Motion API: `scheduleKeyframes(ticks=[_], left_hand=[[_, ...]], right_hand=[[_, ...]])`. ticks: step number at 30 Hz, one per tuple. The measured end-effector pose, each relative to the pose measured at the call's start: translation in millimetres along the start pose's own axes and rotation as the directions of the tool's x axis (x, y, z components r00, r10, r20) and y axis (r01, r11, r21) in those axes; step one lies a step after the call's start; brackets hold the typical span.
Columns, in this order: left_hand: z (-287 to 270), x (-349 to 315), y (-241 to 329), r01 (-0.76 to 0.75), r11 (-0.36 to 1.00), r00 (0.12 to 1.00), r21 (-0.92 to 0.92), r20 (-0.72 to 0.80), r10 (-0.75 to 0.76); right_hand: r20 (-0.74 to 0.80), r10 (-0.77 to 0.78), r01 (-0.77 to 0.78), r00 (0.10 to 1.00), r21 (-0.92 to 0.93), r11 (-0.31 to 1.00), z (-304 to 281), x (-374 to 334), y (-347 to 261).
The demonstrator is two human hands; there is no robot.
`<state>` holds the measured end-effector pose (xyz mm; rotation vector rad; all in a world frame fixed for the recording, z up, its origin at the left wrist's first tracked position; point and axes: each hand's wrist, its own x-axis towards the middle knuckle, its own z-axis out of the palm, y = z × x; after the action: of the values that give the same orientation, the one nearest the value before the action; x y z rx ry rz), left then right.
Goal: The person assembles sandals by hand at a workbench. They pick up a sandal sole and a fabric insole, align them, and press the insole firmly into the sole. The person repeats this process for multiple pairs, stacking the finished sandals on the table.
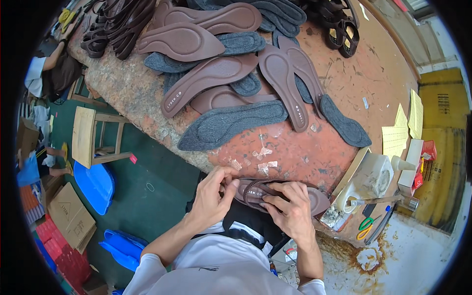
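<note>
A brown sandal [319, 200] with a dark strap lies sideways close to my body, at the near edge of the worktable. My left hand [212, 197] pinches its left end between thumb and fingers. Curled over the middle of the same sandal, my right hand [291, 205] presses its fingertips in beside the strap. The palm hides part of the sole. Just beyond both hands lies a grey felt-like insole [236, 123], underside up. Behind it several brown insoles [211, 81] and grey ones overlap in a loose heap.
Dark strap uppers [118, 24] and finished-looking sandals [348, 37] lie at the far side. To the right stand a glue pot with a brush [376, 200], scissors [366, 223] and yellow paper sheets [395, 141]. A wooden stool [83, 137] and a person [37, 76] are at left.
</note>
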<state>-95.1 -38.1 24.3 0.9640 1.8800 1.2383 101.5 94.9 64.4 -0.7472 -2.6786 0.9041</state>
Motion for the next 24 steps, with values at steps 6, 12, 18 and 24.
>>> scheduleKeyframes(ticks=[6, 12, 18, 24], left_hand=[[4.6, 3.9, 12.9, 0.044, 0.99, 0.997, 0.135, 0.052, -0.051], [6.1, 5.8, 14.0, -0.027, 0.981, 0.999, 0.192, 0.05, 0.017], [8.6, 4.3, 11.1, -0.099, 0.972, 0.995, 0.213, 0.027, 0.096], [2.6, 10.2, 3.8, -0.383, 0.879, 0.92, 0.285, 0.206, 0.334]], right_hand=[[0.035, 0.014, -0.01, 0.999, -0.104, 0.994, 3.4, 0.0, -4.5], [-0.213, 0.43, -0.48, 0.877, -0.395, 0.784, -23.6, -15.7, -18.8], [-0.265, 0.474, -0.543, 0.84, -0.403, 0.737, -11.3, -22.1, -8.5], [-0.184, 0.469, -0.5, 0.864, -0.424, 0.756, -5.4, -21.8, 3.3]])
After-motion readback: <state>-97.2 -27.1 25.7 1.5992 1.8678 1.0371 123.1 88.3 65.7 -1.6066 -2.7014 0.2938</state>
